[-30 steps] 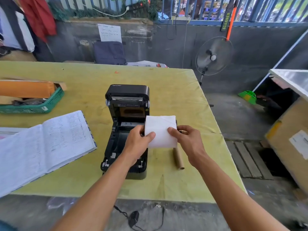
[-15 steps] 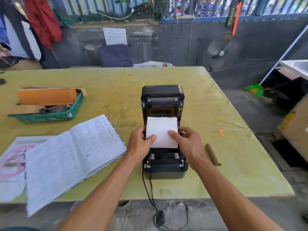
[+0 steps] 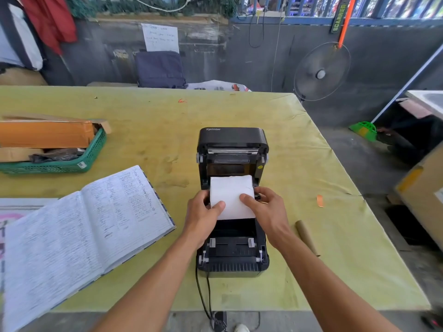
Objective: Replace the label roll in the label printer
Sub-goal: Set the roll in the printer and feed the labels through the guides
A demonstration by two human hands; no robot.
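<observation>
A black label printer stands on the yellow-green table with its lid tipped up and back. A white label roll sits over the printer's open bay, low between the side walls. My left hand grips the roll's left end, thumb on its front. My right hand grips its right end the same way. How deep the roll sits in the bay is hidden by my hands. An empty brown cardboard core lies on the table just right of the printer.
An open handwritten ledger lies left of the printer. A green basket with an orange box stands at the far left. The printer's cable hangs over the near table edge. A floor fan stands beyond the table's right corner.
The view has swung so the printer is centred. Both hands have brought the roll from in front of the printer down into its open bay.
</observation>
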